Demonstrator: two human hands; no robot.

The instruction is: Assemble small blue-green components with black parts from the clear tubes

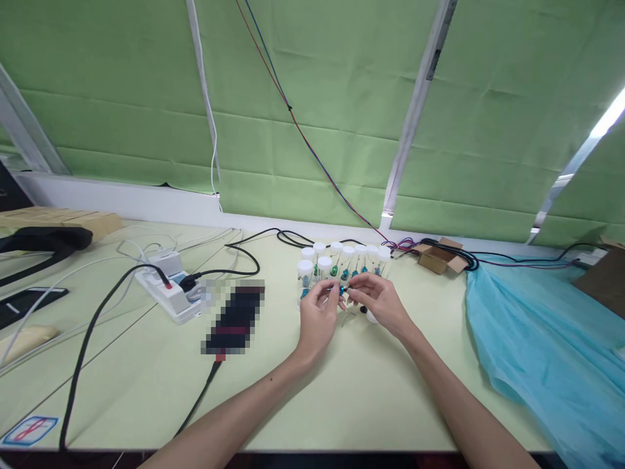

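My left hand (pixel 318 317) is closed in a pinch, thumb and fingers on a small shiny blue piece (pixel 342 289). From the right, my right hand (pixel 379 298) pinches at the same spot, beside a small dark bit; fingers partly hide whether it holds the blue piece or something joined to it. Just behind both hands stand several clear vials with white caps (pixel 324 262), holding green and blue pieces with thin wire-like stems. A small black piece (pixel 363 310) lies under my right hand, near another white cap (pixel 372 318).
A phone-like device (pixel 235 319) with a cable lies to the left, beside a white power strip (pixel 168 293). Black cables (pixel 293 238) run along the back. An open cardboard box (pixel 439 258) stands behind at right, and blue plastic sheeting (pixel 532 339) covers the right side.
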